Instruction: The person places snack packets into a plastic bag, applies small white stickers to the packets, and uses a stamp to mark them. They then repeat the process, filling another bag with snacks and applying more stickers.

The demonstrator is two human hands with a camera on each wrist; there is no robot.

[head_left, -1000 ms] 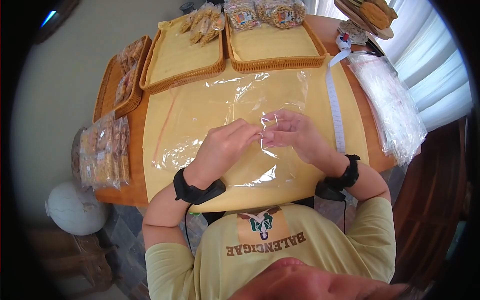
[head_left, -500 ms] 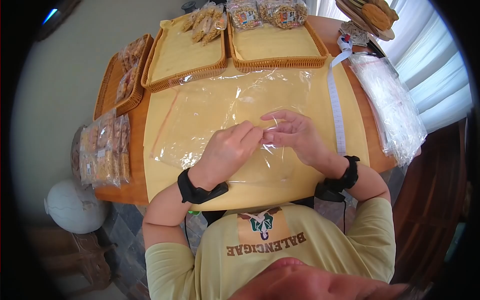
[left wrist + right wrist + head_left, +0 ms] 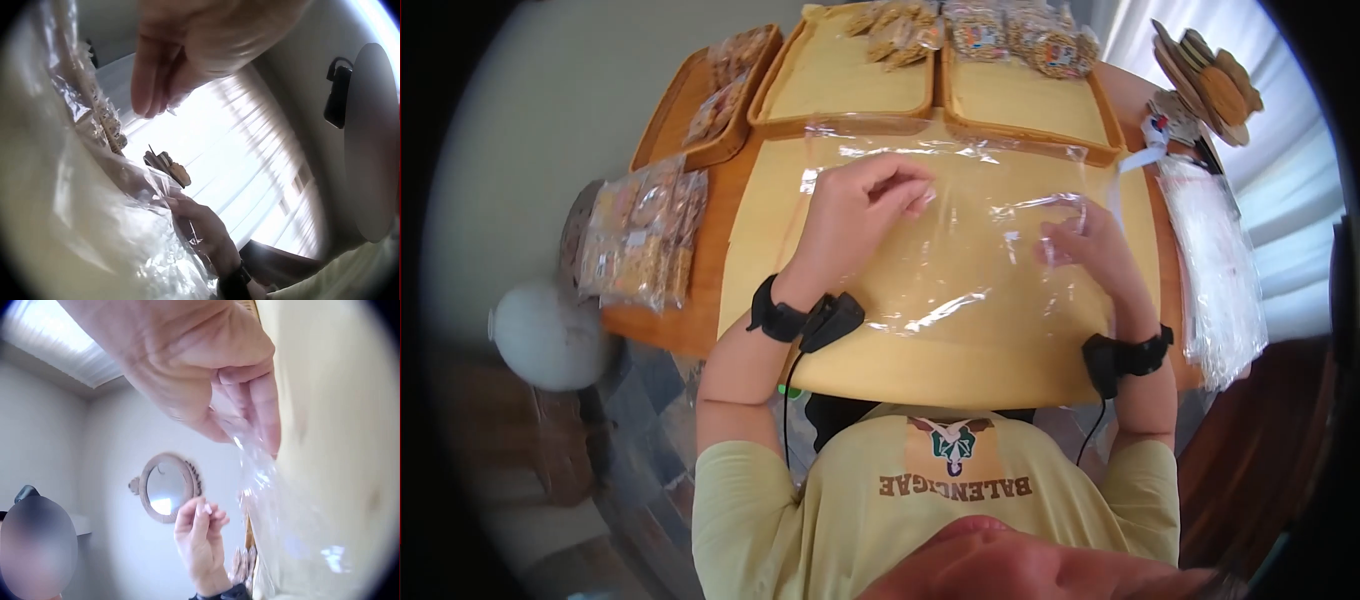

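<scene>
A large clear plastic bag lies across the yellow sheet on the table. In the head view my right hand is at the bag's right side. The right wrist view shows thumb and fingers pinching the bag's film, which hangs in folds below them. My left hand is raised over the bag's left part, fingertips bunched. Between its fingertips a small whitish scrap shows in the left wrist view; I cannot tell what it is.
Wicker trays with packaged snacks stand at the back. More snack packs lie at the left edge. A stack of clear bags is on the right, near a white measuring tape. Hats hang beyond.
My hands were together at the bag's middle; they have parted, left hand up and leftward, right hand to the right with the film. The head view has shifted.
</scene>
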